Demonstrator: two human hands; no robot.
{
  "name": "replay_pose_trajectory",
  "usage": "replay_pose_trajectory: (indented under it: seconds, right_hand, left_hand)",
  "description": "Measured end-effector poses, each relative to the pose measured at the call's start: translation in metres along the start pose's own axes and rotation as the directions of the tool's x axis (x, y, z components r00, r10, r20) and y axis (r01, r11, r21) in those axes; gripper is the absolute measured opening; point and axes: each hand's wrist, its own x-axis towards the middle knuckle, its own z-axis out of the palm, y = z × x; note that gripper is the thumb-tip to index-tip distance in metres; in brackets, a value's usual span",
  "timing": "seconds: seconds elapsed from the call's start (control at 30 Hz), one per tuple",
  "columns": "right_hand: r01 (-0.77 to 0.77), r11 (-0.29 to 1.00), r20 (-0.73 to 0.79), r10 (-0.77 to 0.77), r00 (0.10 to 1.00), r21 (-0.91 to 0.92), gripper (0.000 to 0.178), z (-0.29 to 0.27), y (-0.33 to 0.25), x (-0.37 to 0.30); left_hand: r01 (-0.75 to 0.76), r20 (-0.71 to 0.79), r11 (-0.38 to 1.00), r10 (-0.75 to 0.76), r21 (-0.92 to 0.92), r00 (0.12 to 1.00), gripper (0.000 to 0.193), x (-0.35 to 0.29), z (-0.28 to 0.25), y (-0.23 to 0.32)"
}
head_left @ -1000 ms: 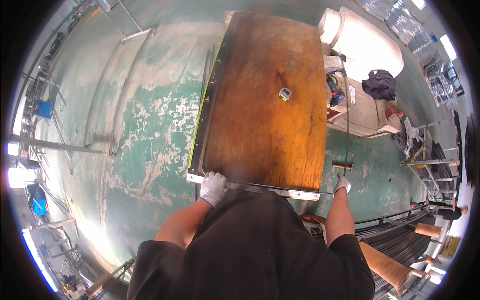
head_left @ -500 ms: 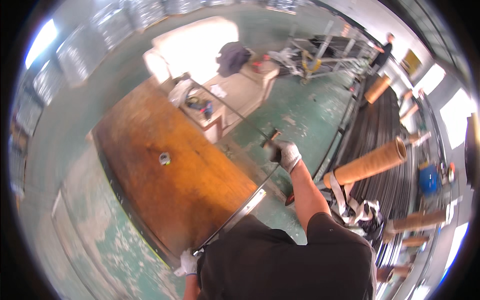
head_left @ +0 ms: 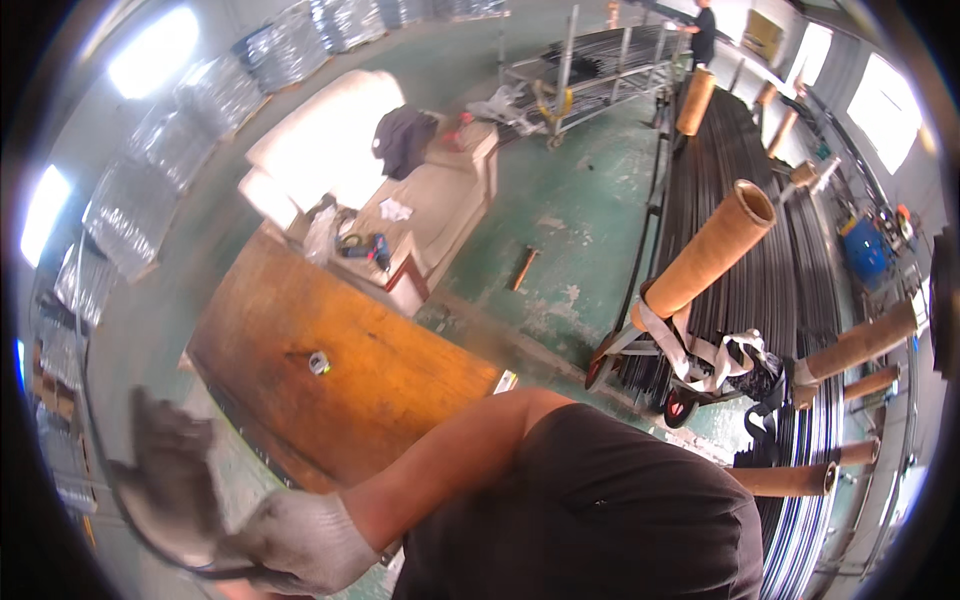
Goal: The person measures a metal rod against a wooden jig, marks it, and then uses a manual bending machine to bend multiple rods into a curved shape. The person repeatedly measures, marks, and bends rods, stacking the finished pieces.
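My right arm reaches across my body to the left. Its gloved right hand [head_left: 300, 540] is closed round a long, thin dark strip [head_left: 88, 385], whose material I cannot make out. From there the strip bends upward along the far left. My left hand [head_left: 172, 475], also gloved and smeared by motion, is raised beside the strip with its fingers stretched upward; whether its palm touches the strip is unclear. Ahead lies a brown wooden board [head_left: 400, 345] with a small round tape measure [head_left: 319, 362] on it.
A pale sofa [head_left: 330, 140] stands beyond the board, a cordless drill [head_left: 379, 250] on its arm. A hammer [head_left: 525, 268] lies on the green floor. Long black strips [head_left: 735, 250] and cardboard tubes [head_left: 710, 250] fill the right side. Another person [head_left: 704, 35] stands far off.
My right hand has swung from front right to lower left. My left hand has risen from the board's near edge. The strip has moved from across the board to the far left.
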Motion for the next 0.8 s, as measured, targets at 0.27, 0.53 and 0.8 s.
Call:
replay_pose_trajectory:
  seconds: [0.27,0.53,0.8]
  right_hand:
    - [-0.284,0.958,0.632,0.244,0.736,-0.039,0.021,0.11,0.161,-0.115]
    - [-0.238,0.919,0.33,0.341,0.88,-0.314,0.014,0.019,0.176,-0.119]
    - [-0.445,0.412,-0.449,0.092,0.889,-0.795,0.069,-0.158,0.247,-0.138]
  left_hand:
    - [0.01,-0.32,0.962,0.081,0.274,0.944,0.062,-0.087,0.012,0.124]
    - [0.068,-0.413,0.968,0.04,0.242,0.91,0.061,-0.199,0.022,0.173]
    - [0.303,-0.763,0.896,0.059,0.325,0.644,0.039,-0.222,0.019,0.081]
